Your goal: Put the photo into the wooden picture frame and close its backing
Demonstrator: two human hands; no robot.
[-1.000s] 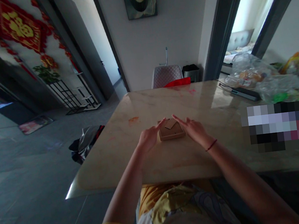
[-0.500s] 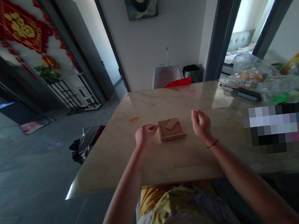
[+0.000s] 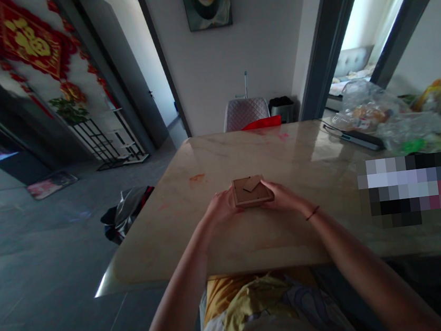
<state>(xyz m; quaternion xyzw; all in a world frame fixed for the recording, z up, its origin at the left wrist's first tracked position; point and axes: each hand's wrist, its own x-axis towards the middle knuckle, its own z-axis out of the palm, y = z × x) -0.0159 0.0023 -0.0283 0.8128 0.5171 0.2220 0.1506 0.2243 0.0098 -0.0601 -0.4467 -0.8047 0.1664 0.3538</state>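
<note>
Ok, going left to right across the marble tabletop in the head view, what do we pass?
Orange stain, left hand, small wooden picture frame, right hand, black bar-shaped device, clear plastic bags.

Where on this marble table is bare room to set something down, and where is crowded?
Bare marble lies between the wooden frame, held by left hand and right hand, and the near table edge, and beyond it toward the red item. Far right is crowded with plastic bags and a black device.
</note>
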